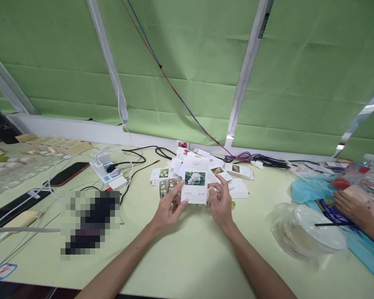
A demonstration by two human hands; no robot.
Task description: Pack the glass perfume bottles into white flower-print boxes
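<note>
- Left hand (168, 207) and right hand (220, 201) pinch the white flower-print box (194, 187) upright by its sides
- Box sits mid-table, toward the far edge
- Small boxes (237, 170) scattered just behind

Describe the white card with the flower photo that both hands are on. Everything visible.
The white card is a thin rectangular piece, paper or light cardboard by its look, upright and facing the camera. A photo of a white flower on dark green leaves fills its upper middle; small print above and below is too small to read. The left hand grips its lower left edge, the right hand its right edge. It stands over the green table, in front of a pile of similar cards.
</note>
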